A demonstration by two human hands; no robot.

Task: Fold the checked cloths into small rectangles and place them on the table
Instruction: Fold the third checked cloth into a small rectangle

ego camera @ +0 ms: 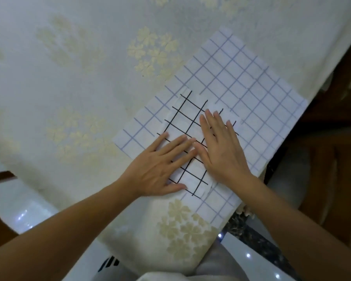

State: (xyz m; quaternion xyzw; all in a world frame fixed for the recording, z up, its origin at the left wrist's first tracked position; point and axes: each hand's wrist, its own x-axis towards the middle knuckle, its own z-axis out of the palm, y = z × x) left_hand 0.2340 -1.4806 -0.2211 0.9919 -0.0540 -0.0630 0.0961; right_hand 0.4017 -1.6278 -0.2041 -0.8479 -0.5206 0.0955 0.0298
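Observation:
A small folded white cloth with black checks [185, 118] lies on top of a larger white cloth with pale blue checks [251, 88], which is spread flat near the table's right edge. My left hand [162, 165] presses flat on the near left part of the black-checked cloth, fingers straight. Beside it, my right hand [221, 147] presses flat on the cloth's right part, fingers spread and straight. The two hands touch at the fingertips. Both hands cover much of the folded cloth.
The table wears a cream tablecloth with pale floral patterns [79, 78]. Its right edge [320, 84] runs diagonally, with dark wooden furniture [332, 159] beyond. A glossy white floor [18, 209] shows at the lower left.

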